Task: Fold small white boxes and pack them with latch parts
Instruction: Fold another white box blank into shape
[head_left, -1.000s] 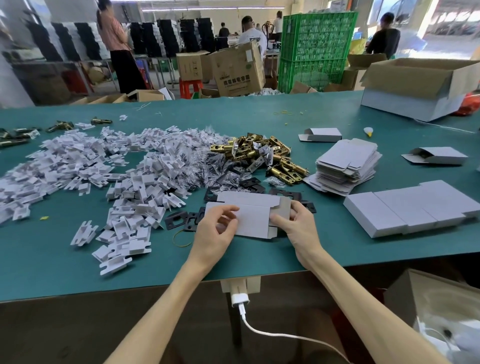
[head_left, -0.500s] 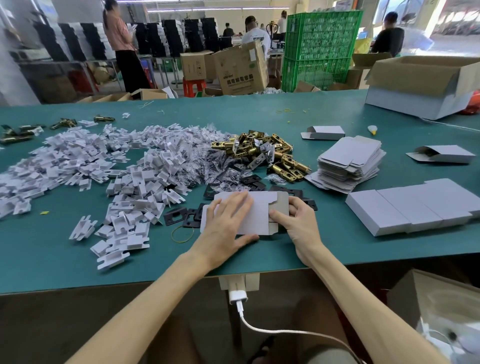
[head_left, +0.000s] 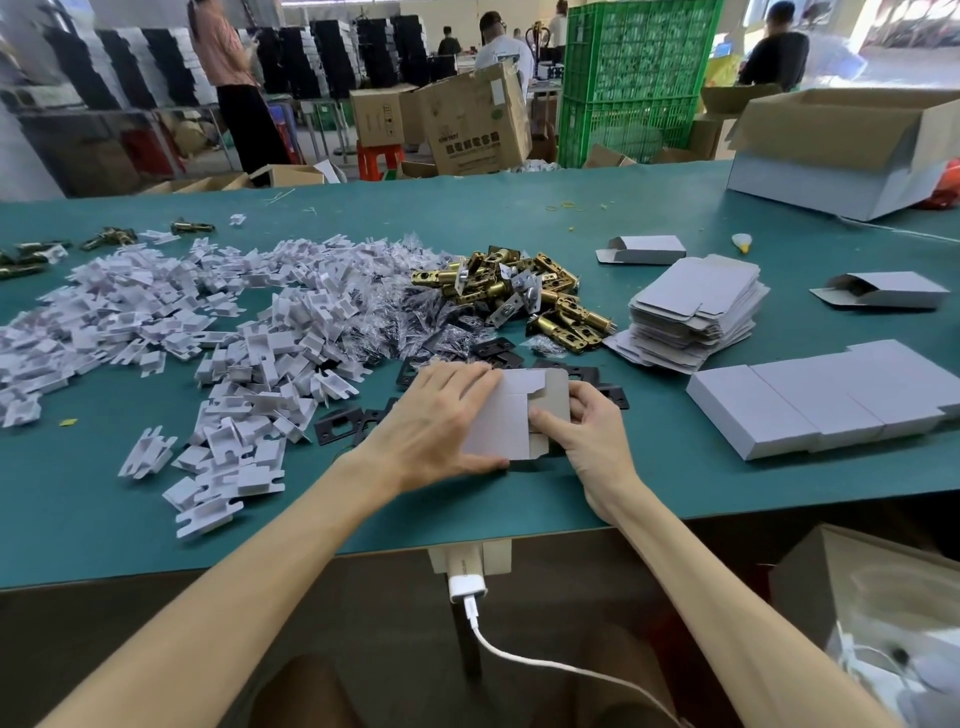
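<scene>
The left hand (head_left: 436, 421) lay flat, fingers straight, pressing the small white box (head_left: 501, 423) onto the green table (head_left: 675, 483) near its front edge, just in front of the black strike plates (head_left: 337, 423). The box's long axis ran left to right, with its flapped end pointing right, where the right hand (head_left: 587, 436) pinched the flap. This looked like the folding step; next, the flap would need creasing and tucking in.

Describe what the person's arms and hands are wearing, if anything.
Nothing shows. The left hand and right hand are ungloved, with no rings, watch or bracelet in view. No sleeve appears anywhere along either arm down to the picture's lower edge.
</scene>
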